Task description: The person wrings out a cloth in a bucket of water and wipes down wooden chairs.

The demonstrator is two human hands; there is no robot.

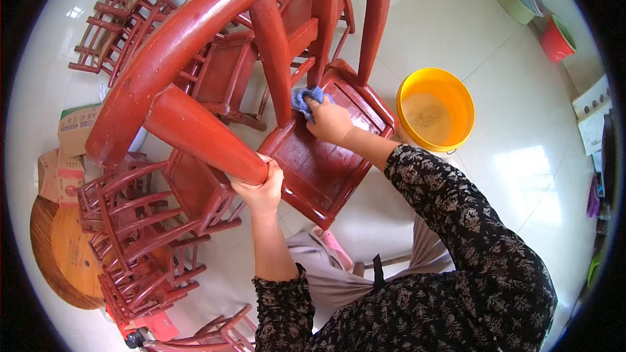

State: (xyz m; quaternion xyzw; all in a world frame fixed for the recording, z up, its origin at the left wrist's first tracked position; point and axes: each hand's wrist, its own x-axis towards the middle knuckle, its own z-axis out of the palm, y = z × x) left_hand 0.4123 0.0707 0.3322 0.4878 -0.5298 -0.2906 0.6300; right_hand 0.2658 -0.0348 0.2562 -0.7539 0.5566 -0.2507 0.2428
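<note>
A red wooden chair [326, 156] stands tilted before me, its curved top rail and thick spindles reaching up to the upper left. My left hand [261, 187] is wrapped round the lower end of a thick round post of this chair. In my right hand [329, 120] is a bunched blue cloth [306, 100], pressed onto the back of the seat close to the spindles. The seat surface looks wet and shiny. Part of the cloth is hidden by my fingers.
A yellow bucket [435, 109] with cloudy water stands on the tiled floor to the right of the chair. More red chairs [225, 75] crowd the left side. Cardboard boxes [77, 127] and a round wooden board [72, 248] are at far left; a red basin [558, 39] is upper right.
</note>
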